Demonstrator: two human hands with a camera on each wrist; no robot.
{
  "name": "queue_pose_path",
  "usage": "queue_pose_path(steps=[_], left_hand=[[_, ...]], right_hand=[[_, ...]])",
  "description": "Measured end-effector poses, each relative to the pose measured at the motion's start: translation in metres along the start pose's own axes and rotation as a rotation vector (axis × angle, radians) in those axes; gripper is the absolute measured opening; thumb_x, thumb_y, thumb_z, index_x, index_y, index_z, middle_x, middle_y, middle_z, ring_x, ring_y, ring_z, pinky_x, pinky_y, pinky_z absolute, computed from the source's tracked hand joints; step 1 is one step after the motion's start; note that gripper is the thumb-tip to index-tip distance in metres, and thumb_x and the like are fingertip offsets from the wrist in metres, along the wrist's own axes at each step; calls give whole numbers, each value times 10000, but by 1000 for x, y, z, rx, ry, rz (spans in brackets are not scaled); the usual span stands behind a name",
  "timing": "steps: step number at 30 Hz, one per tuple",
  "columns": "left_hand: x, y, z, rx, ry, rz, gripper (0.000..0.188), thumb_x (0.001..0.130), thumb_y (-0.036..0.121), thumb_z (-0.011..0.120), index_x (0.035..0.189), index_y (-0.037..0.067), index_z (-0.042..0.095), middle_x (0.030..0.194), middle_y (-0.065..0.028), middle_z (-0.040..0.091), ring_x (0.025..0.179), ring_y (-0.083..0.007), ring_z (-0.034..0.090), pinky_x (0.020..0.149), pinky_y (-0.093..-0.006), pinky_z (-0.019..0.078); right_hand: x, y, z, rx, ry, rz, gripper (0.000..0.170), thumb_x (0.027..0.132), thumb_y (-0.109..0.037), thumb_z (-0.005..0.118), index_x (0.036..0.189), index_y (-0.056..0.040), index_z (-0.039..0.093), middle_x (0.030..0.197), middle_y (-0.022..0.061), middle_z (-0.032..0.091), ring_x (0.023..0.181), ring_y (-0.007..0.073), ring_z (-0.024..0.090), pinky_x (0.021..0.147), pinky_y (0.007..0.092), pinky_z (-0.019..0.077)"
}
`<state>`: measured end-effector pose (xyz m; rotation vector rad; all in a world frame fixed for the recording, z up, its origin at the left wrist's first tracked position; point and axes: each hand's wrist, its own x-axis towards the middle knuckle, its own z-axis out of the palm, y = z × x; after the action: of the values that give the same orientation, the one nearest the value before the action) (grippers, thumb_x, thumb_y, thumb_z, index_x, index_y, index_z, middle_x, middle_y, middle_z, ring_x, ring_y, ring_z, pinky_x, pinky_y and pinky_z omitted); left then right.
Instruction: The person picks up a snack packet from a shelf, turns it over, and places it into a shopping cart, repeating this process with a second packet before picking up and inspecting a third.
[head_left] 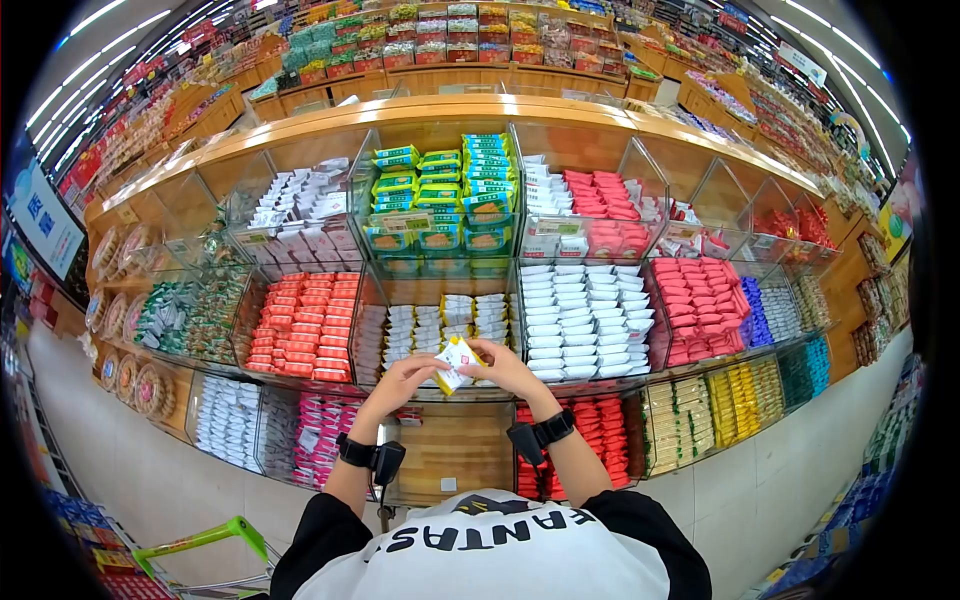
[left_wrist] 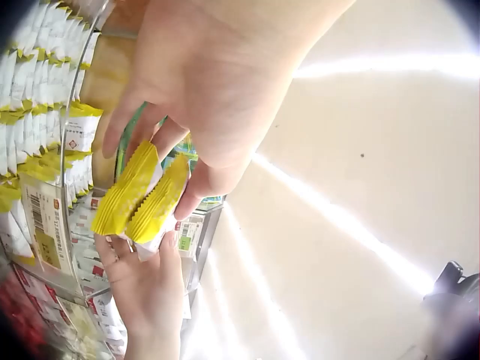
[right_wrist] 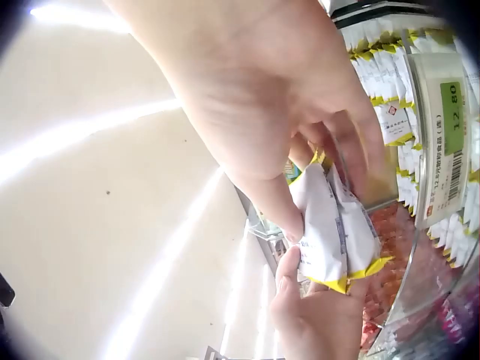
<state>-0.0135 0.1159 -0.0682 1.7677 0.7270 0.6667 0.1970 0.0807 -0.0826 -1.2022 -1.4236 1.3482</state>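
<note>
Two small white packets with yellow ends (head_left: 457,366) are held side by side between both hands, above the front edge of the bin of like packets (head_left: 428,330). The left hand (head_left: 408,378) pinches them from one side, and the right hand (head_left: 503,368) from the other. In the left wrist view the yellow ends of the packets (left_wrist: 133,196) show between the left hand (left_wrist: 217,82) and the right hand (left_wrist: 150,292). The right wrist view shows their white faces (right_wrist: 330,229), with the right hand's thumb (right_wrist: 274,210) against them.
Clear-walled bins around hold green packets (head_left: 440,200), orange-red packets (head_left: 305,325), white packets (head_left: 580,320) and pink packets (head_left: 695,305). Below is a bare wooden compartment (head_left: 450,450) between lower bins. A green-handled cart (head_left: 200,540) stands at lower left. Price tags (right_wrist: 442,142) face the front.
</note>
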Motion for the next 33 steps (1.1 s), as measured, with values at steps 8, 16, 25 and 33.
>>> queue_pose_path(steps=[8,16,25,33], left_hand=[[-37,16,16,-119,-68,-113,244,836,93,464,1058,46,552,1022,-57,554,893,-123,515,783,-241,403],[-53,22,44,-299,-78,-151,420,801,28,509,1204,18,391,1040,-87,524,931,-136,508,800,-261,416],[-65,29,78,-318,24,-63,576,762,47,575,1264,66,294,1069,-90,463,943,-151,492,807,-269,408],[-85,40,99,-307,17,-167,594,743,28,600,1243,73,281,1053,-99,483,948,-159,505,809,-276,415]], right_hand=[[-34,-5,3,45,-247,17,456,695,-222,685,1028,-18,448,984,75,520,894,132,482,783,259,390],[-62,-10,7,-116,-345,-5,403,712,-190,660,1006,7,467,918,71,542,843,118,483,756,251,387],[-95,-14,1,0,-200,-16,457,682,-150,676,1039,6,437,937,60,525,882,118,480,787,252,381],[-117,-13,5,157,-168,-21,484,685,-113,673,1077,6,416,1002,62,512,933,119,476,828,254,371]])
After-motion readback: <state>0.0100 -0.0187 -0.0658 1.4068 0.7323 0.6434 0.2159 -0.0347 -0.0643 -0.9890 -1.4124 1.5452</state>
